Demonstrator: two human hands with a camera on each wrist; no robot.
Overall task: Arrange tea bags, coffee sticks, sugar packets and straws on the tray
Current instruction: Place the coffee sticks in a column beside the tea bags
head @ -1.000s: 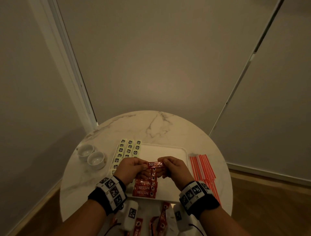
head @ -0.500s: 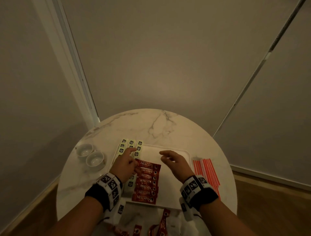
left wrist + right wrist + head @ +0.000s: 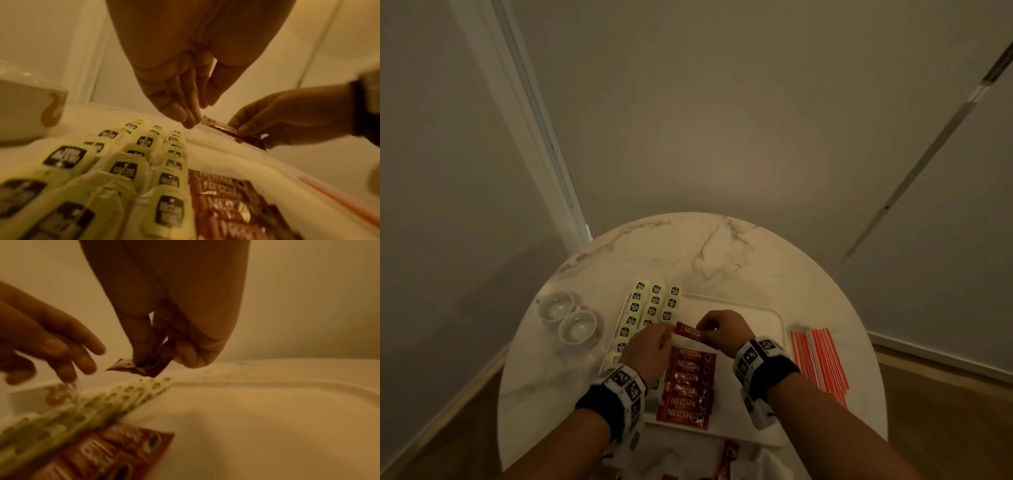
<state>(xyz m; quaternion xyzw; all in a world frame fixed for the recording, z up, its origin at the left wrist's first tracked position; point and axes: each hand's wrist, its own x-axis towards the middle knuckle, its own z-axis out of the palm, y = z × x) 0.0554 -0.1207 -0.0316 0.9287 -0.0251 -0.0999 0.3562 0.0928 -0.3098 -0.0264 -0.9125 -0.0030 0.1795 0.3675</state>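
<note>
Red foil Nescafe coffee stick (image 3: pixel 688 331) sat mid-frame over the white plastic tray (image 3: pixel 763 310), right end pinched by right hand (image 3: pixel 724 330). Left hand (image 3: pixel 650 353) hung loose, holding nothing. Probably light, crinkly, slippery; best pinched at the flat sealed ends.
</note>
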